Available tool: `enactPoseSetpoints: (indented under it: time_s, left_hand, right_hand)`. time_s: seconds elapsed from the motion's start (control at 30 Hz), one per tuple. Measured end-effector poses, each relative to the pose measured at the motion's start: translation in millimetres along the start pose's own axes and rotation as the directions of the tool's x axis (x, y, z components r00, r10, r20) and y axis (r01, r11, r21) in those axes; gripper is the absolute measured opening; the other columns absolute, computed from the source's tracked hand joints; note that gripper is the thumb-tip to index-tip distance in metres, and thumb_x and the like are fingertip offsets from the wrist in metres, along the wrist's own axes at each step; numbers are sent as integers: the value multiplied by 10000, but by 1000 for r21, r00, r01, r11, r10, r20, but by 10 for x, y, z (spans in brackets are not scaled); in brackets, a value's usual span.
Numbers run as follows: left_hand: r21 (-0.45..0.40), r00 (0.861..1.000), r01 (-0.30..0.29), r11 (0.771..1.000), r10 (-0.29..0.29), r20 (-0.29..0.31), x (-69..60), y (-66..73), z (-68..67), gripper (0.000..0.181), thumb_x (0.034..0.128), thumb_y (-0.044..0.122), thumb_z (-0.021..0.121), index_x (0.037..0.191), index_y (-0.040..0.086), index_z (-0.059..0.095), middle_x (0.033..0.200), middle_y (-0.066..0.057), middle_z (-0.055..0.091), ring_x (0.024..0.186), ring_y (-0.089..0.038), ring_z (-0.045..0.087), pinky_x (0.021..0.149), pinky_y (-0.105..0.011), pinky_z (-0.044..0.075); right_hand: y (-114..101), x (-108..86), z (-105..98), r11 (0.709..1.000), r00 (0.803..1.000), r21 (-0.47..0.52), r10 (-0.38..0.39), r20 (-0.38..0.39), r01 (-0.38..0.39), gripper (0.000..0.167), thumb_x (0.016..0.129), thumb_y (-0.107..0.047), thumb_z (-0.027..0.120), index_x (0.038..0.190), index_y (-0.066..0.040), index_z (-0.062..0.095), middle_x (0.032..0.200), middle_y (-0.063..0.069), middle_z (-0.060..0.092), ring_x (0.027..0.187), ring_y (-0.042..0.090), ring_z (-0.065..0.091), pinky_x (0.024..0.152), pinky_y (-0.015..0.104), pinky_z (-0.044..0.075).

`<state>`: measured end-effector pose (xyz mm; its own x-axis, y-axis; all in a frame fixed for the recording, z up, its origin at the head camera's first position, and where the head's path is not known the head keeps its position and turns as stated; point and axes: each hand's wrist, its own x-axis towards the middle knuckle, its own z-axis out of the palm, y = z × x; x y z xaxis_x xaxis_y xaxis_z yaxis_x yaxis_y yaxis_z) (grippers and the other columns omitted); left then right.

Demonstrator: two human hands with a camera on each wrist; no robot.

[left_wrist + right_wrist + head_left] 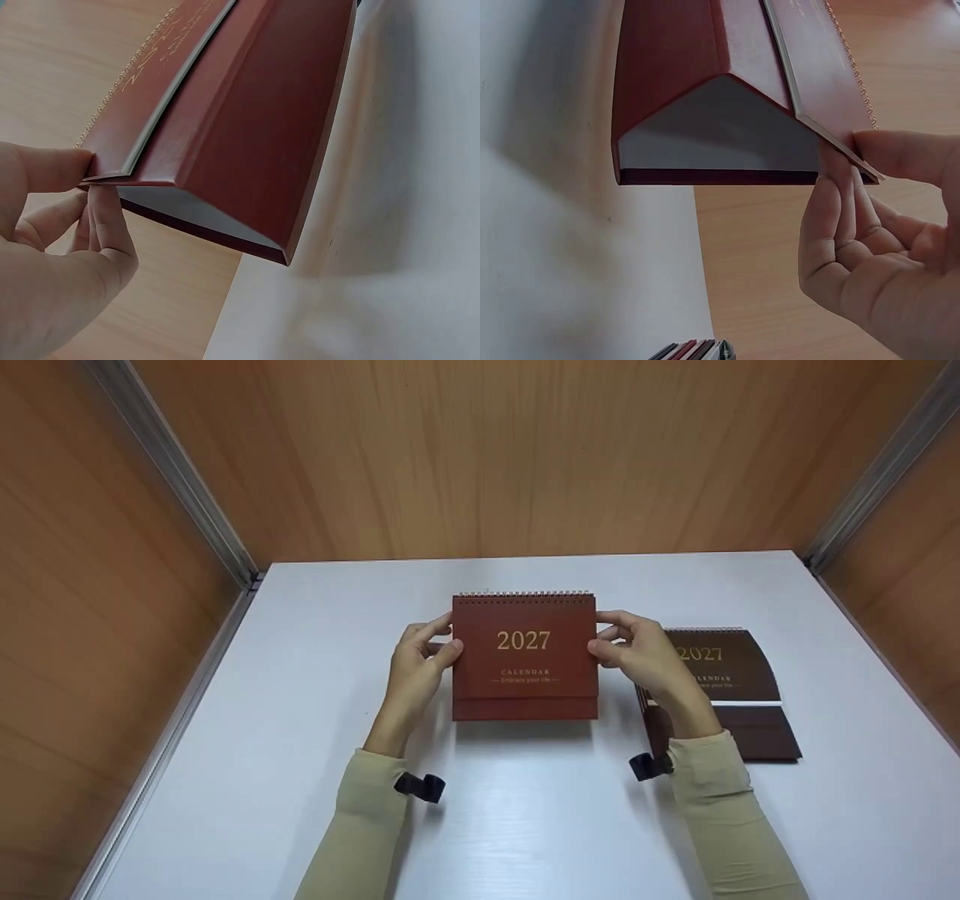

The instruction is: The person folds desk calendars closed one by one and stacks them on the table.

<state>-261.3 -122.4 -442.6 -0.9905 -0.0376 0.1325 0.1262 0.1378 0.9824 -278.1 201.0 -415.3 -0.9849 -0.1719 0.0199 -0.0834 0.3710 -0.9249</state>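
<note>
A red desk calendar [525, 660] marked 2027 in gold is held up between both hands, its wire spiral along the top. My left hand [418, 664] pinches its left edge, thumb on the cover and fingers behind. On the opposite edge my right hand [641, 652] pinches it the same way. The left wrist view shows the red calendar [255, 127] from its side, with the folded base standing out below the pages. In the right wrist view the triangular open end of the calendar [675, 112] faces the camera, and the thumb presses on the cover.
Dark brown 2027 calendars [750, 731] lie at the right on the white table [225, 810], partly hidden behind my right wrist. Wooden panels [480, 457] with metal corner posts [187, 472] enclose the table at the back and sides.
</note>
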Motion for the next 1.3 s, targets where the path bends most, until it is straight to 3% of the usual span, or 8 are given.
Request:
enactPoseSetpoints:
  time_s: [0.3, 0.93, 1.1, 1.3]
  left_hand:
    - [15, 1000, 16, 1000, -17, 22, 27, -31, 37, 513, 1035, 193, 693, 1537, 180, 585, 1442, -11, 595, 1144, -215, 624, 981, -409, 479]
    - [39, 999, 27, 999, -28, 34, 33, -85, 63, 498, 1048, 153, 663, 1537, 135, 577, 1453, -61, 610, 1242, -244, 592, 1036, -415, 523]
    - [52, 998, 30, 998, -32, 48, 24, -102, 65, 519, 1054, 177, 657, 1560, 136, 549, 1460, -44, 589, 1268, -232, 575, 1056, -413, 523]
    - [76, 998, 37, 996, -41, 45, 27, -122, 73, 528, 1053, 202, 664, 1566, 165, 547, 1452, -18, 590, 1308, -227, 564, 1108, -457, 481]
  right_hand:
    - [26, 13, -25, 1000, 1000, 0, 7, -20, -7, 581, 991, -58, 692, 1534, 36, 506, 1040, 107, 718, 860, 104, 722, 837, 290, 628]
    - [85, 36, -5, 1000, 1000, -6, 21, -1, -21, 592, 999, -68, 694, 1546, 36, 493, 1066, 132, 709, 879, 121, 717, 863, 325, 639]
    - [123, 46, 2, 999, 1000, -21, 29, -3, -29, 585, 1004, -65, 688, 1548, 32, 494, 1084, 136, 712, 884, 134, 722, 900, 399, 639]
    - [132, 44, 14, 1000, 1000, -16, 23, -4, -23, 573, 1013, -65, 681, 1546, 33, 495, 1080, 128, 713, 891, 97, 712, 864, 300, 627]
